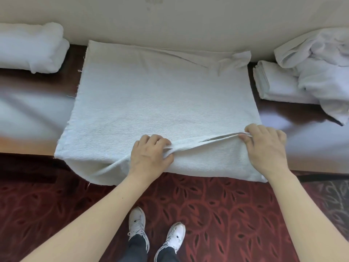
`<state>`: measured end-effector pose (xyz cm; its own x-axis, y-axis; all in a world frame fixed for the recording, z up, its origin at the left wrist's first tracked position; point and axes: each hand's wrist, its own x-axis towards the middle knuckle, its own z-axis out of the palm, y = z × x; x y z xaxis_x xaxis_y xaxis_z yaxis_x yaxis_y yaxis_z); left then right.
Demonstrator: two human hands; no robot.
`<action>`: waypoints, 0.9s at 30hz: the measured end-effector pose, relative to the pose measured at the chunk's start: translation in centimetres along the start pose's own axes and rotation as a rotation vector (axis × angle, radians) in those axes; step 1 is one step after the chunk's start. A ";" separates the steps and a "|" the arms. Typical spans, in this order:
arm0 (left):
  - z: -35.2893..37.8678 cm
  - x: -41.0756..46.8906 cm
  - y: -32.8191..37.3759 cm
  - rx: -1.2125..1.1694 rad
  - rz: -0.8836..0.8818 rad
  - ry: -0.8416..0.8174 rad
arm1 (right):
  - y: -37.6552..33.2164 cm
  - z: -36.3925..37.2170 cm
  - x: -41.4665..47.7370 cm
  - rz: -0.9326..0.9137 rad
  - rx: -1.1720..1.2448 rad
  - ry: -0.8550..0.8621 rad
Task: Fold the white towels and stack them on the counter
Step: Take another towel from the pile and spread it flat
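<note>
White towel (160, 95) lies spread flat across the middle of the desk (71, 61), its near part hanging over the front, likely for folding. From the left there is one folded pile (32, 48). Then the left hand (151, 154) and right hand (266, 146) each pinch a lifted towel edge, probably to carry it over, and beyond them are one folded stack (273, 84) and one crumpled heap (321, 59).

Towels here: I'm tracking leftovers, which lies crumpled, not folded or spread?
The crumpled towel at far right, slumped over a folded stack; the middle towel lies spread, the left pile is folded.
</note>
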<state>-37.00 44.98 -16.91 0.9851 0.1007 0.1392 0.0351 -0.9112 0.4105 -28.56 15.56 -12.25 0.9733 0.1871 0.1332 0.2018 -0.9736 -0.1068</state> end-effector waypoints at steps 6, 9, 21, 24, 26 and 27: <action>-2.0 -1.0 -2.2 0.021 -0.075 -0.033 | 0.0 0.9 0.3 -0.068 0.068 0.076; -2.8 -2.1 -3.3 0.023 -0.110 -0.013 | -0.2 0.9 0.6 -0.074 0.138 0.074; -4.2 -3.8 -6.0 -0.067 -0.336 0.016 | -0.7 1.0 1.1 -0.036 0.209 0.124; -4.8 -4.4 -7.2 -0.048 -0.354 0.044 | -0.4 0.9 1.0 -0.038 0.198 0.146; -5.5 -5.0 -8.1 -0.018 -0.307 0.031 | -0.3 0.6 0.8 -0.048 0.157 0.177; -5.9 -5.3 -8.6 -0.011 -0.298 0.028 | -0.3 0.5 0.7 -0.044 0.141 0.194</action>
<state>-43.52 54.64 -15.83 0.9266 0.3743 0.0355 0.3204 -0.8355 0.4465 -27.91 16.06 -12.64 0.9269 0.1868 0.3257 0.2698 -0.9346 -0.2319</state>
